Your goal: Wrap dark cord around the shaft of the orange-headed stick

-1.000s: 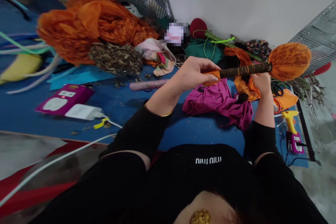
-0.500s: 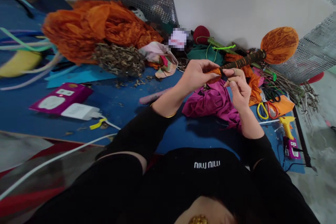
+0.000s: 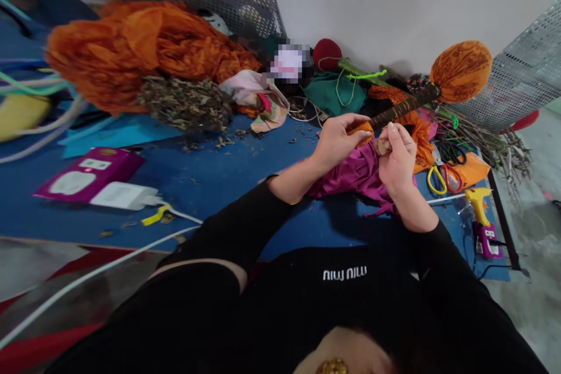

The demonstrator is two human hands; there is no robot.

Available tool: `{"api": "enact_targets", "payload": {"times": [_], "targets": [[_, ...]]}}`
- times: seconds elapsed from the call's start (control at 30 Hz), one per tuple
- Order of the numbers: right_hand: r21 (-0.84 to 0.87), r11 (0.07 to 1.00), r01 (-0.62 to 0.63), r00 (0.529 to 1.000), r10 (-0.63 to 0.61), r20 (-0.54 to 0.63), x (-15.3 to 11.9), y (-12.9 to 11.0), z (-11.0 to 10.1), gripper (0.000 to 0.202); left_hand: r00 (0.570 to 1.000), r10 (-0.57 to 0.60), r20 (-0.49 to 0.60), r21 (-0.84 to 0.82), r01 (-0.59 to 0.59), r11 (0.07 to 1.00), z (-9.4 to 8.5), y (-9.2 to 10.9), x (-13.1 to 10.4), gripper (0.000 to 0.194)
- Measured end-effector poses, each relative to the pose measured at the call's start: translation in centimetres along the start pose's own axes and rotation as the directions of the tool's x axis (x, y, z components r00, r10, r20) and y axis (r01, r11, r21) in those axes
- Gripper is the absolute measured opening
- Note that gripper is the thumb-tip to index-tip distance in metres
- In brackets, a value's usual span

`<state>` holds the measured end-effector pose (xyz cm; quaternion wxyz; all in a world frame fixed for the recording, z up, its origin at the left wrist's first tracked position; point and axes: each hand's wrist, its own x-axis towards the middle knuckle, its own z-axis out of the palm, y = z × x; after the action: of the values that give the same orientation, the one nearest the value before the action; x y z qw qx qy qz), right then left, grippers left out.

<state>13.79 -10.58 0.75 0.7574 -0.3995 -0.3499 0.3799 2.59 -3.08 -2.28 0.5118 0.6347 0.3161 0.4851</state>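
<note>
My left hand [image 3: 339, 141] is closed round the near end of a dark brown wrapped stick [image 3: 397, 110], where orange cloth [image 3: 364, 130] shows at the fingertips. Thin orange lines run across the wrapping. At the stick's far end bulges a round head of patterned orange cloth [image 3: 464, 72], tilted up to the right. Just beside the stick, my right hand [image 3: 398, 158] is closed, with thumb and finger pinched together. A small tan-brown piece [image 3: 384, 146] shows at its fingers; its kind is unclear. Beneath both hands lies a crumpled magenta cloth [image 3: 350, 174].
Scissors with yellow and red handles [image 3: 445, 178] and a yellow glue gun [image 3: 480, 204] lie at right, near dry twigs [image 3: 504, 143]. A heap of orange cloth [image 3: 144, 49], dried leaves [image 3: 186, 104] and a purple box [image 3: 94, 172] with a white adapter occupy the left.
My right hand has drawn back slightly from the stick, and the tan-brown piece now shows in it. My left hand still grips the stick's end. The view has shifted a little.
</note>
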Motion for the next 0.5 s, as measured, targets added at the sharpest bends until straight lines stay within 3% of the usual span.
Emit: {"api": "enact_targets", "payload": {"times": [0.13,0.23,0.33,0.4,0.5], "targets": [[0.109,0.992,-0.066,0.995,0.073,-0.067,0.2,0.0,0.0,0.039,0.998,0.059,-0.024,0.128,-0.055,0.990,-0.1,-0.2,-0.2,0.036],[0.259,0.947,-0.189,0.968,0.225,-0.114,1.1,0.5,-0.2,0.028,0.991,0.120,-0.061,0.198,-0.106,0.974,-0.4,0.1,-0.2,0.037],[0.296,0.898,-0.324,0.928,0.363,-0.083,1.8,1.1,-0.5,0.027,0.985,0.156,-0.068,0.237,-0.136,0.962,-0.4,0.4,-0.5,0.038],[0.261,0.903,-0.342,0.927,0.370,-0.066,2.0,1.6,-0.7,0.031,0.984,0.170,-0.053,0.300,-0.146,0.943,-0.2,0.4,-0.8,0.038],[0.198,0.951,-0.238,0.957,0.265,-0.122,2.0,2.3,-0.8,0.036,0.983,0.181,-0.008,0.395,-0.163,0.904,0.1,0.3,-1.2,0.038]]}}
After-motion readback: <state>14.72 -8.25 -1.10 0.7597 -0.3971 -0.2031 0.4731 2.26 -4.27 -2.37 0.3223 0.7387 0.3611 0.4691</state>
